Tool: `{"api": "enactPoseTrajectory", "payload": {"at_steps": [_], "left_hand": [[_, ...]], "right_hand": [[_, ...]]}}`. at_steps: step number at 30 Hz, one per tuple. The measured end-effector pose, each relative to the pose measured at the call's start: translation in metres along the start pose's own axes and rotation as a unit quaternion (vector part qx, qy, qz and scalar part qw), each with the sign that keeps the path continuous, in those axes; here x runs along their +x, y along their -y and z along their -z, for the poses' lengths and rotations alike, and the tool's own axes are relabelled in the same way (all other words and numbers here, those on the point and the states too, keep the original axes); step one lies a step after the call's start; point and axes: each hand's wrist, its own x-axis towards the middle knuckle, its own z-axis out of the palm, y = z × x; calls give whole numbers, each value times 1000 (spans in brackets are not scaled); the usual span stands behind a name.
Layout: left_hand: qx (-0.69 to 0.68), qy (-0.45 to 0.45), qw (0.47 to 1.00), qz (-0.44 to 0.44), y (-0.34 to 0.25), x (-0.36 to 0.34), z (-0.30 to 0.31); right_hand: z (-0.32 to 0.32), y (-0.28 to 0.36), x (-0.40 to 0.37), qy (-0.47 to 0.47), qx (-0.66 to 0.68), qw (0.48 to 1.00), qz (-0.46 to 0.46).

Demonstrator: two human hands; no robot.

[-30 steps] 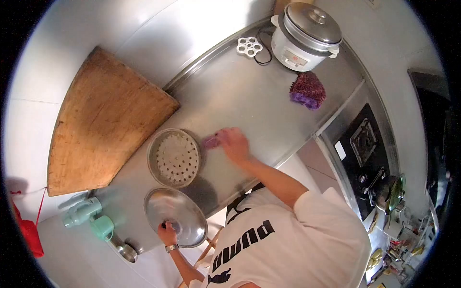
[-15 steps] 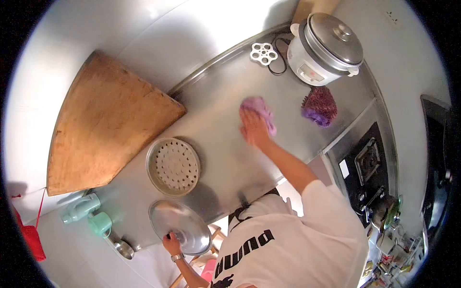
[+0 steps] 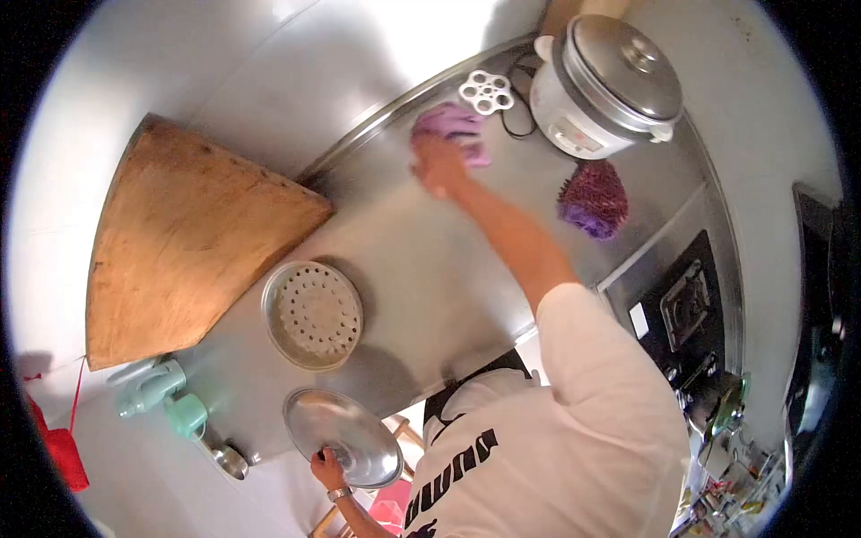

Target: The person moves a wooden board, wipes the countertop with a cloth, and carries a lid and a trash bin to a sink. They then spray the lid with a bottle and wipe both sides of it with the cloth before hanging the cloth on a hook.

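Note:
My right hand [image 3: 437,166] presses a pink-purple cloth [image 3: 459,125] flat on the steel counter near its back edge, just left of a white flower-shaped rack [image 3: 486,92]. At the counter's front edge, my left hand [image 3: 326,466] grips a round metal lid [image 3: 345,430] by its knob, the lid tilted. Above the lid in view sits a round perforated steamer pan [image 3: 314,316]. A fluffy maroon and purple cloth [image 3: 594,199] lies to the right, below a white rice cooker [image 3: 605,90] with its lid on.
A thick wooden board [image 3: 193,242] stands at the left against the wall. Green cups [image 3: 186,414] and a metal ladle [image 3: 230,462] are at the lower left. A black gas stove [image 3: 686,305] is at the right, with pots and jars below it. A red cloth [image 3: 65,457] hangs far left.
My right hand has slid the pink-purple cloth up and left, from mid-counter to the back edge. My left hand and the metal lid have shifted slightly lower in view.

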Motion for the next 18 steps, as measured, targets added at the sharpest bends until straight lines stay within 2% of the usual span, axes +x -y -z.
{"api": "enactPoseTrajectory", "payload": {"at_steps": [1,2,3,4,5,7,10,12,13,15,17,18], "left_hand": [[-2,3,1000,-6,5,3,-4],[-3,8,1000,-14,3,4,-5],[-2,9,1000,-25,-1,6,-6],[-1,9,999,-38,-2,9,-6],[-2,13,999,-48,10,16,-6],[-20,35,998,-50,40,36,-15],[-33,62,997,-34,17,40,-15],[-47,58,995,-71,-15,28,-11],[-56,45,992,-99,-23,24,-11],[-116,50,987,-97,0,39,-27],[-173,54,979,-90,21,55,-34],[-116,79,987,-82,26,62,-31]], "right_hand": [[8,29,-25,-2,26,999,40],[-23,40,-54,-54,59,993,82],[-6,73,-85,25,92,993,66],[3,92,-118,49,151,983,95],[-3,105,-155,63,67,988,123],[-15,113,-224,77,79,982,150],[25,104,-290,82,53,980,172],[55,93,-319,223,70,971,49],[58,79,-337,218,62,973,41],[59,51,-368,109,-70,990,-48],[73,28,-379,158,-190,955,-162],[80,14,-385,156,-191,955,-166]]}}
